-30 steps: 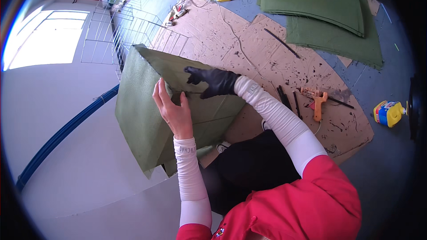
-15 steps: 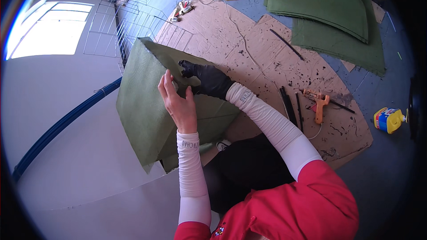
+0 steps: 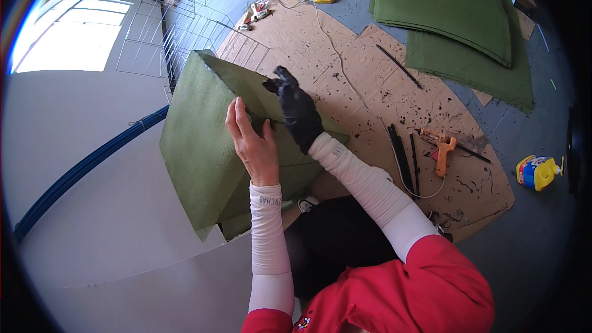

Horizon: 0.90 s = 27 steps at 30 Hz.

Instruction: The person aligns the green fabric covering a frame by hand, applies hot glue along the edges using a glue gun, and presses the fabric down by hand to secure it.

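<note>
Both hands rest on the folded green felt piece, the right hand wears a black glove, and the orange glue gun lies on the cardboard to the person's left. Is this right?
One detail is wrong. The head view shows the orange glue gun on the cardboard to the person's right, not left. The rest holds: the bare left hand and the black-gloved right hand both rest on the folded green felt piece.
</note>
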Tool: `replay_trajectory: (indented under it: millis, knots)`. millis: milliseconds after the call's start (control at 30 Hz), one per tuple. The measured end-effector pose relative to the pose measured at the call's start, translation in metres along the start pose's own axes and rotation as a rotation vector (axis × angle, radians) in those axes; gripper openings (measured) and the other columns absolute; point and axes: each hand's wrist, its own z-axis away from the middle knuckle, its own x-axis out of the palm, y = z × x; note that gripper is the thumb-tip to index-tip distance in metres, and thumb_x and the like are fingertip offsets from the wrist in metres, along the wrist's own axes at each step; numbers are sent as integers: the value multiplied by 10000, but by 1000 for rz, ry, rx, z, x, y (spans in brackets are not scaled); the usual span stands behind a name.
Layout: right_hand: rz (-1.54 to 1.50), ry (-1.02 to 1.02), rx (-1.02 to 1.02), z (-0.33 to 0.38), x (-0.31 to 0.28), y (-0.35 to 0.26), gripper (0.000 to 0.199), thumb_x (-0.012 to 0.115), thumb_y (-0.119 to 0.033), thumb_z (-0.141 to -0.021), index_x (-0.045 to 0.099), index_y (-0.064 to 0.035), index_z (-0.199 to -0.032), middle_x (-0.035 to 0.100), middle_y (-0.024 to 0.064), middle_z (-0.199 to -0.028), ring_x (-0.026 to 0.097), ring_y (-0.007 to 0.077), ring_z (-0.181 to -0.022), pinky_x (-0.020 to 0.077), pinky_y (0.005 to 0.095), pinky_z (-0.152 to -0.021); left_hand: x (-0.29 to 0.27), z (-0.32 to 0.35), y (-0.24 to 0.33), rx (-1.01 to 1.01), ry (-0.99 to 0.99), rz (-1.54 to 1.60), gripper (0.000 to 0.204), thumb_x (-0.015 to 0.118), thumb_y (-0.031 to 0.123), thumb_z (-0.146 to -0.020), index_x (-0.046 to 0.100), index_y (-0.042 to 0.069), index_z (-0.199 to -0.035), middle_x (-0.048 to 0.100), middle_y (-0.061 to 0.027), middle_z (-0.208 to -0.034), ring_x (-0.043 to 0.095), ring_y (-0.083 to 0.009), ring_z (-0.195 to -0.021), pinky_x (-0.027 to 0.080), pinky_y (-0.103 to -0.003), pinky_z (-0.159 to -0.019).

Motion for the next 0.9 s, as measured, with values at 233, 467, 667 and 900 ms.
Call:
replay_trajectory:
  millis: [233,467,667,900]
  knots:
    - [124,-101,-92,-20,34,5,406,480,-304,-986,545,-23,-1272,636,208,-1163,618,375,-1040,500,432,-873,1,-2,-1,52,-17,-5,742,630,-187,-677,430,25,-1358,443,-159,-1353,544,-326,-1156,458,-401,-985]
    - [110,-134,-59,-20,36,7,391,476,-311,-986,554,-43,-1260,636,187,-1176,610,364,-1064,493,434,-896,-9,-6,3,51,-89,-15,763,616,-196,-671,424,41,-1370,404,-168,-1409,447,-355,-1287,415,-423,-1048]
    - [154,-62,-26,-18,36,7,439,467,-333,-985,537,-8,-1271,623,222,-1182,601,387,-1071,482,441,-912,-17,-6,5,45,-166,10,791,651,-164,-675,403,59,-1392,342,-156,-1477,375,-362,-1353,373,-428,-1092]
    - [263,62,-55,-20,38,10,426,442,-317,-998,535,21,-1240,638,237,-1105,617,391,-1013,488,427,-882,-28,17,2,14,-50,-24,646,723,-30,-725,489,38,-1323,403,-144,-1446,412,-360,-1320,376,-443,-1068]
